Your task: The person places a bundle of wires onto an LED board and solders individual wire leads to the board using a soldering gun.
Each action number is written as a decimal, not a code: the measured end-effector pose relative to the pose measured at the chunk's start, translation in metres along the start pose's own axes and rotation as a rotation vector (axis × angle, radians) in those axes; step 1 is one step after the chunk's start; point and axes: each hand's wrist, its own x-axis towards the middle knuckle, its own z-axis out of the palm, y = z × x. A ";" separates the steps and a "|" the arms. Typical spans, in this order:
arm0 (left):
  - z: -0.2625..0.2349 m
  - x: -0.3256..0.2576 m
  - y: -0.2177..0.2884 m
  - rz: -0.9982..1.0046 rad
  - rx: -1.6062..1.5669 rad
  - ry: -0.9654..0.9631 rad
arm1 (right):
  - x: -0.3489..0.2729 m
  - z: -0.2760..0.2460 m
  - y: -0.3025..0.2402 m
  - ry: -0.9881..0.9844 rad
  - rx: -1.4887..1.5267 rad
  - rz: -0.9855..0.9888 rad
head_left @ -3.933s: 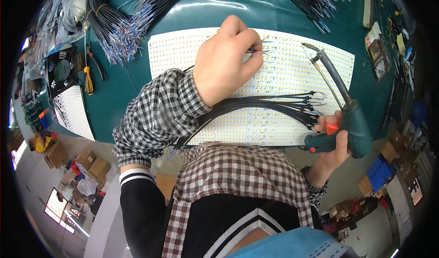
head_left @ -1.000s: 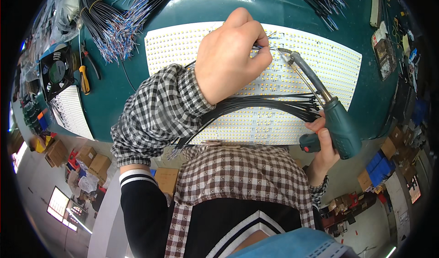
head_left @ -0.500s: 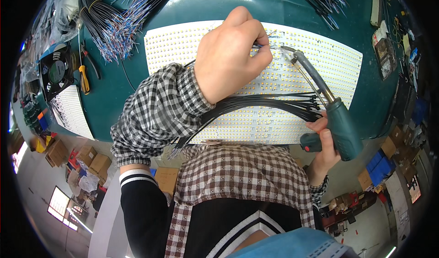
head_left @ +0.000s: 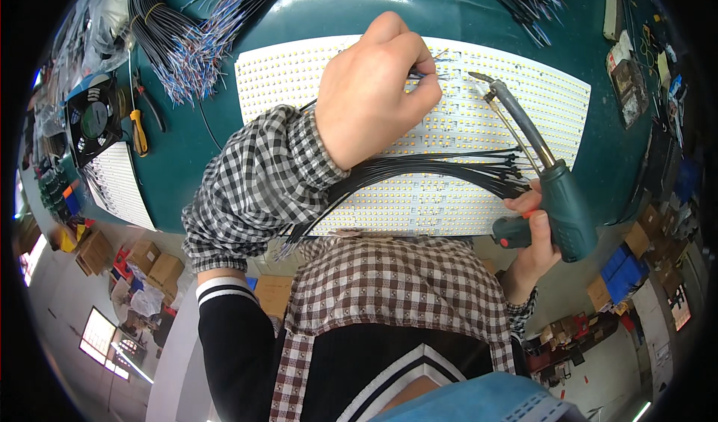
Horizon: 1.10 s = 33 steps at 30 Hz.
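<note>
LED panel (head_left: 523, 115) — white board, rows of small yellow dots, flat on the green worktop (head_left: 187, 160). Left hand (head_left: 374, 93): grip pinched narrow on a thin wire end (head_left: 434, 73) over the panel. Right hand (head_left: 535, 235): grip wrapped round a green soldering gun (head_left: 561, 205), tip angled toward the wire. Black wire bundle (head_left: 434, 171) lies across the panel. Brown cardboard boxes (head_left: 153, 261) — on the floor, lower left.

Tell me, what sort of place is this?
Likely an electronics assembly workshop: a white LED panel on a green bench, a soldering gun in the right hand, black wire bundles.
</note>
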 end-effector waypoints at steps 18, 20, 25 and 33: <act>-0.005 0.015 0.000 -0.035 -0.158 -0.142 | -0.002 -0.003 -0.002 0.069 -0.023 0.081; -0.003 0.012 0.001 -0.023 -0.084 -0.128 | -0.002 -0.002 -0.001 0.063 -0.017 0.074; -0.001 0.012 0.002 -0.021 0.001 -0.110 | -0.002 -0.002 -0.002 0.041 -0.017 0.077; -0.002 0.014 0.002 0.010 -0.005 -0.102 | -0.002 -0.001 -0.003 0.010 0.033 0.094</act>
